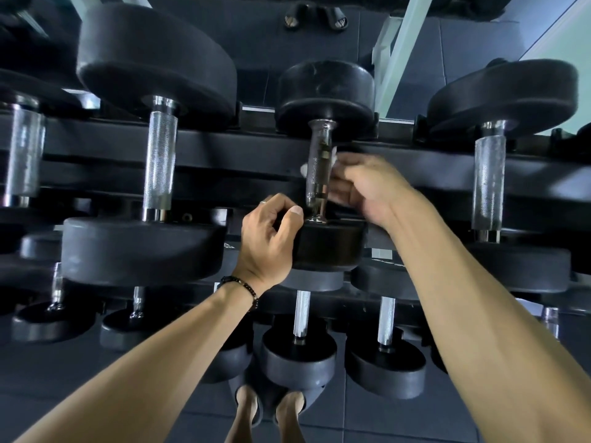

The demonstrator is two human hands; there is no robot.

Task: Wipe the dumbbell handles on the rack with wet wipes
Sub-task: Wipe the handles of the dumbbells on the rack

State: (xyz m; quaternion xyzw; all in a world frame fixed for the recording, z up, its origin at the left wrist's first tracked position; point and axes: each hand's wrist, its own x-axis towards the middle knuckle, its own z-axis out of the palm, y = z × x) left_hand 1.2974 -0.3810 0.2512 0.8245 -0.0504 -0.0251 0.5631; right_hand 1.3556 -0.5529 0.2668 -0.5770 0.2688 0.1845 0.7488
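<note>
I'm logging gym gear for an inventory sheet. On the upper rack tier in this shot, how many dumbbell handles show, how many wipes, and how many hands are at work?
Dumbbell handles on the upper tier: 4
Wet wipes: 1
Hands: 2, left hand, right hand
Total: 7
</note>
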